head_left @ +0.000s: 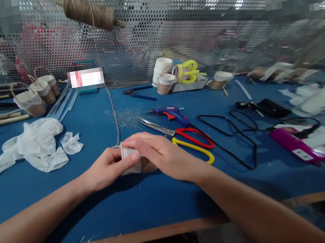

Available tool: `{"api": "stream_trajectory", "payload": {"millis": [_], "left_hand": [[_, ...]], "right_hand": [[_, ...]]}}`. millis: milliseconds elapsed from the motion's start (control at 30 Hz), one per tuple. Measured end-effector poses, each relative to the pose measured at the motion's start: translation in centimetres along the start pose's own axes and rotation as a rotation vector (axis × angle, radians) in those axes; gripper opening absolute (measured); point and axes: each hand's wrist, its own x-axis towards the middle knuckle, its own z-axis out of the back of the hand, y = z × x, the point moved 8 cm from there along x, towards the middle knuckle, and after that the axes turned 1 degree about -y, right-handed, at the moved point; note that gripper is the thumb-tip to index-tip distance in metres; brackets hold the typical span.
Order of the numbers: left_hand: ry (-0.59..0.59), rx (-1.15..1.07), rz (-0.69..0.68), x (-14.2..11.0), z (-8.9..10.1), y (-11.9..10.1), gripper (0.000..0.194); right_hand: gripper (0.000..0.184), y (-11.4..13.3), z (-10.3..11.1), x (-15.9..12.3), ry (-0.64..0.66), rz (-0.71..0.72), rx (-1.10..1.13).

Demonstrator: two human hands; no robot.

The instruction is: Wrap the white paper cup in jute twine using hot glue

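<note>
Low over the blue table, my left hand (108, 169) grips the white rim end of a small paper cup (132, 165) lying on its side, its thumb along the white band. Brown twine wraps the cup's other end. My right hand (167, 153) lies over the top and far end of the cup, fingers closed round it and hiding much of it. A strand of twine (115, 116) runs from the cup up to a twine spool (88, 11) hung on the mesh. Close by my right hand are scissors (194, 137) with red and yellow handles.
Beyond the scissors lies a blue glue gun (171, 114). White lace (32, 146) is heaped at left, with twine-wrapped cups (30, 103) behind it. Pliers (141, 92) rest near the mesh. A black cord (231, 147) and a purple power strip (300, 145) occupy the right.
</note>
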Motion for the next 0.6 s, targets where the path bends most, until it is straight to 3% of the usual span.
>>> {"api": "stream_trajectory", "payload": {"millis": [200, 333, 433, 500, 533, 600], "left_hand": [[-0.103, -0.064, 0.079, 0.3, 0.4, 1.2, 0.047], [-0.117, -0.026, 0.127, 0.0, 0.4, 1.1, 0.047], [-0.135, -0.018, 0.151, -0.1, 0.7, 1.2, 0.047], [-0.154, -0.002, 0.125, -0.1, 1.1, 0.8, 0.046], [-0.162, 0.011, 0.105, 0.0, 1.3, 0.6, 0.045], [-0.166, 0.048, 0.067, 0.1, 1.5, 0.2, 0.043]], "right_hand": [[0.045, -0.2, -0.6, -0.7, -0.020, -0.006, 0.033], [0.053, -1.2, 0.0, -0.5, 0.025, -0.108, 0.112], [0.050, -3.4, 3.6, 0.3, -0.063, -0.193, 0.004], [0.042, -6.1, 8.0, 0.5, -0.237, -0.329, -0.338], [0.039, -7.9, 10.1, 0.4, -0.290, -0.469, -0.574], [0.034, -11.1, 12.6, 0.4, -0.302, -0.610, -0.687]]}}
